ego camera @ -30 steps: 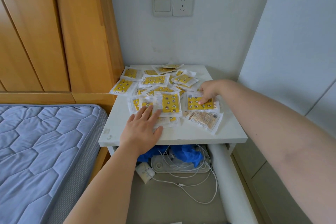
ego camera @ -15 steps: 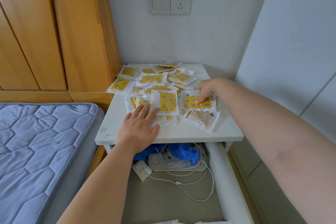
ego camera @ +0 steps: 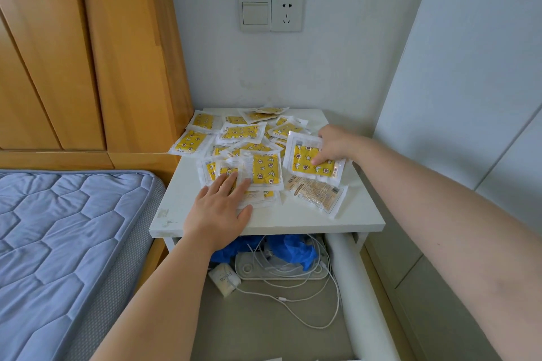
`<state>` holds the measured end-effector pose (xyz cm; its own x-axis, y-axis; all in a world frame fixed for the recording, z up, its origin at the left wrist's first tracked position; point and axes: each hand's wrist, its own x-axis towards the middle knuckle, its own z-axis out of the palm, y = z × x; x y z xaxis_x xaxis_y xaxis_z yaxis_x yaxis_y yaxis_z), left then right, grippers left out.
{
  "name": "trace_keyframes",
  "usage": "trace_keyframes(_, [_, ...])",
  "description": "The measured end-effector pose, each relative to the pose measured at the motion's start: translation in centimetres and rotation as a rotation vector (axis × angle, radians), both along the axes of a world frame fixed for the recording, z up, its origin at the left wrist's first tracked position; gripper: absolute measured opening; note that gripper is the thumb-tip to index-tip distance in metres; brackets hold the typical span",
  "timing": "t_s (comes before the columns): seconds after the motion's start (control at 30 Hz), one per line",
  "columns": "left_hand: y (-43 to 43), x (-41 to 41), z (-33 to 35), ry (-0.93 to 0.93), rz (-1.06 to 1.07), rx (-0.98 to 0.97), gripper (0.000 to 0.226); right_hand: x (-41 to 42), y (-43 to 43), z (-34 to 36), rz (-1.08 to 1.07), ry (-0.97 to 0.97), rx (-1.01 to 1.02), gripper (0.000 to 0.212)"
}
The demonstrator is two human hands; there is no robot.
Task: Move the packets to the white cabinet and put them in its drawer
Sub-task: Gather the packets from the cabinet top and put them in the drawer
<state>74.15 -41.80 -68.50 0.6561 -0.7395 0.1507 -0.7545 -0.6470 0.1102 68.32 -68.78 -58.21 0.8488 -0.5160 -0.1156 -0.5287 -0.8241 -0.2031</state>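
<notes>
Currently pinches one yellow packet in right hand, tilted up for removal. Presses straight-fingered left hand flat on front packets, probably to stop sliding. Leaves other packets strewn across white cabinet top, above open drawer.

I see glossy, crinkled clear-plastic packets on a smooth matt white cabinet, beside a varnished wood headboard, a quilted cloth mattress and a matt painted wall.
</notes>
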Motion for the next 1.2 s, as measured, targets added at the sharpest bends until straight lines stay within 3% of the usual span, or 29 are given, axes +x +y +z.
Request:
trace_keyframes(0.07, [0.0,0.0,0.0,0.001,-0.001,0.004,0.058,-0.8,0.4,0.1,-0.001,-0.198,-0.029,0.049])
trace_keyframes(0.13, [0.0,0.0,0.0,0.006,0.000,0.004,0.058,-1.7,0.9,-0.2,-0.063,-0.472,0.101,0.055])
trace_keyframes(0.3, [0.1,-0.3,0.3,0.021,0.001,0.002,0.058,-4.3,2.7,-4.0,-0.436,-0.943,0.889,0.037])
trace_keyframes(0.4, [0.1,-0.5,0.6,0.028,0.010,-0.062,0.055,-5.7,4.4,-6.7,-0.557,-1.083,0.861,0.040])
trace_keyframes(0.57, [-0.6,-0.4,1.0,0.066,0.162,-0.289,0.038,-6.2,6.2,-7.3,-0.519,-1.090,0.623,0.034])
trace_keyframes(0.67, [-2.4,0.1,2.4,0.085,0.374,-0.274,0.042,-6.0,6.1,-7.3,-0.494,-1.086,0.601,0.034])
trace_keyframes(0.87, [-3.8,1.6,4.5,0.243,0.651,-0.029,0.091,-6.0,6.1,-7.3,-0.490,-1.082,0.596,0.036])
trace_keyframes(1.03, [-3.7,2.5,4.8,0.361,0.659,-0.043,0.094,-5.9,5.9,-7.5,-0.486,-1.085,0.633,0.034])
trace_keyframes(1.2, [-3.5,2.7,5.5,0.533,0.545,-0.305,0.098,-5.7,5.7,-7.7,-0.493,-1.082,0.615,0.031])
